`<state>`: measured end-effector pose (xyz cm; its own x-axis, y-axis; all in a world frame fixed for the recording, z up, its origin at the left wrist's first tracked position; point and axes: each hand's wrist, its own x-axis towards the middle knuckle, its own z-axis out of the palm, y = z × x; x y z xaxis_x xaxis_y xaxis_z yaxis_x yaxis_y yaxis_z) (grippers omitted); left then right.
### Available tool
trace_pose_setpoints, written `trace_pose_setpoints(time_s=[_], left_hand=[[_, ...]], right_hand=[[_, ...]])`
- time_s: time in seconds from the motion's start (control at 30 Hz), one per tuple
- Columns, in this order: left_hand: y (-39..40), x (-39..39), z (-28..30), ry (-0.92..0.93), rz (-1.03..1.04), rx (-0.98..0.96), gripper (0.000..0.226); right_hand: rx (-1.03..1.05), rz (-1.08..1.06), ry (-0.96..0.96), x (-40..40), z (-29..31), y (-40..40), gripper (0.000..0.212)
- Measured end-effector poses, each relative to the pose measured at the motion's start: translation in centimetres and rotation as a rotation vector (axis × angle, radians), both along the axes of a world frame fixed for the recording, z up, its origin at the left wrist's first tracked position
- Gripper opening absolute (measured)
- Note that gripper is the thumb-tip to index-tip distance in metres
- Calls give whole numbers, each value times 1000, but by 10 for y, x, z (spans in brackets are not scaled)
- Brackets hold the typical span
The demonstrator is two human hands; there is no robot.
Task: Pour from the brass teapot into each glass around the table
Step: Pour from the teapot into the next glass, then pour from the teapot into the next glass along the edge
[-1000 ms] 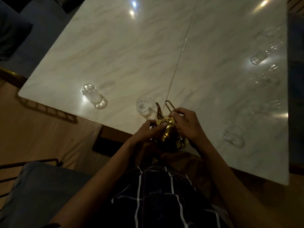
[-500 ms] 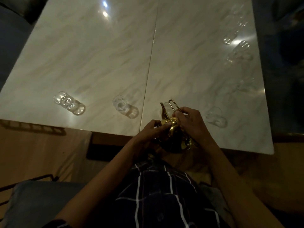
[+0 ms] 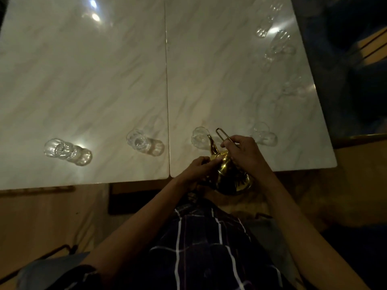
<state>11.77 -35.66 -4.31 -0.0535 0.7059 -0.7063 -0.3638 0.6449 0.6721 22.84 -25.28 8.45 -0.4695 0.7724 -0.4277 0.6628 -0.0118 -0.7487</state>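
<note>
— Where is the brass teapot (image 3: 227,174)?

— Held between both hands at the near edge of the worktop (image 3: 104,80), just past the person's checked shirt (image 3: 209,248). Its round body hangs partly over the worktop's edge, below and between the two grips, and its spout (image 3: 212,144) points up and away from the person.

— How does the right hand (image 3: 244,153) hold it?

— Its fingers are curled round the thin wire handle (image 3: 222,133), which stands up beyond the knuckles. The pot's body sits just below and left of that grip.

— And the left hand (image 3: 199,167)?

— Its fingertips pinch the lid at the pot's top, so the body lies directly right of that grip, touching it.

— What stands nearest the spout?

— A clear glass (image 3: 200,138), just beyond the spout tip and left of the right-hand grip. Another glass (image 3: 264,135) stands just right of the right hand. Further left of the left hand are one glass (image 3: 139,142) near the seam between the two slabs and one (image 3: 62,150) well apart, toward the left end.

— Anything farther out?

— More glasses along the right edge (image 3: 278,42), faint and blurred. I cannot tell whether any glass holds liquid.
</note>
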Motion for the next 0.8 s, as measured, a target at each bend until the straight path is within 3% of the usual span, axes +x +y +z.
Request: trace_pose_setpoints(time_s=[0.57, 0.8], left_hand=[[2, -4, -5, -43, -27, -50, 57], [5, -3, -11, -24, -63, -54, 77]], right_hand=[[24, -5, -39, -9, -8, 6, 24], [27, -33, -31, -7, -7, 4, 23]])
